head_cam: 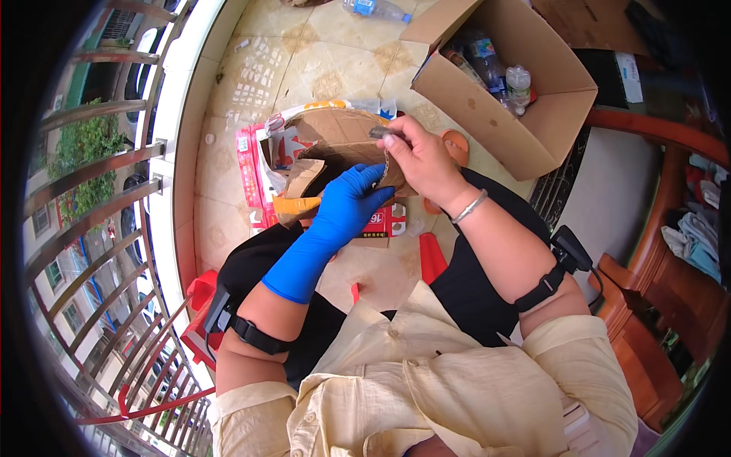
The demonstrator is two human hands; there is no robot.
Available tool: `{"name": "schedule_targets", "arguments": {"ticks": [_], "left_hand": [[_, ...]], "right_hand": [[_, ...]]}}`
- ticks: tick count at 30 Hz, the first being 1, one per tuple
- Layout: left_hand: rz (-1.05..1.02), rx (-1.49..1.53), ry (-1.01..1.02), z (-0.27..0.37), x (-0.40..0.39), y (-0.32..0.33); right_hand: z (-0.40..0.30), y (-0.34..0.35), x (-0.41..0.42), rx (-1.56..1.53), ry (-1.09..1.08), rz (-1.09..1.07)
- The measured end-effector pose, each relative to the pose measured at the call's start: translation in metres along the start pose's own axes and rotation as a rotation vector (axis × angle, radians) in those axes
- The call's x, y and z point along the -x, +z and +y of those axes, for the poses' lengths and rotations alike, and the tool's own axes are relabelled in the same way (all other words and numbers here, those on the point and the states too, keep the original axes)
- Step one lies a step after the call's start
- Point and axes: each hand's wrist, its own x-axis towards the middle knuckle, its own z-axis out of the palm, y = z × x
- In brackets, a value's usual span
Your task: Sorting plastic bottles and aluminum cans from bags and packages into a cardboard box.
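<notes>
My left hand [355,195], in a long blue rubber glove, grips the near edge of a brown cardboard piece [337,127]. The cardboard is bent, with a torn flap [304,176] and yellow tape [296,204] on its left side. My bare right hand [425,161] is at the cardboard's right edge. Pinched between its thumb and fingers is a small grey-brown strip [378,132]; whether it is tape or torn cardboard I cannot tell. Beneath the cardboard lie a pink and white printed carton [249,171] and a red printed carton [394,221], both partly hidden.
An open cardboard box [502,128] at the upper right holds several plastic bottles [518,85]. Another plastic bottle [377,8] lies on the tiled floor [325,63]. Metal railings [97,165] run along the left. Wooden furniture [651,291] stands at the right, and an orange slipper [455,147] is beyond my knee.
</notes>
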Motion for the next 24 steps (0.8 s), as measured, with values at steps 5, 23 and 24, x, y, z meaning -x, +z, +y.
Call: {"name": "schedule_targets", "arguments": {"ticks": [5,23,24], "left_hand": [[-0.169,0.347,-0.251,0.0,-0.005,-0.014],[-0.226,-0.301,-0.577,-0.063,0.021,-0.055],[-0.135,-0.261,-0.409,-0.065,0.026,-0.057]], "right_hand": [[0.01,0.009,-0.004,-0.05,-0.014,0.216],[-0.029,-0.053,0.01,-0.655,0.031,-0.115],[-0.03,-0.059,0.008,-0.654,0.017,-0.06]]}}
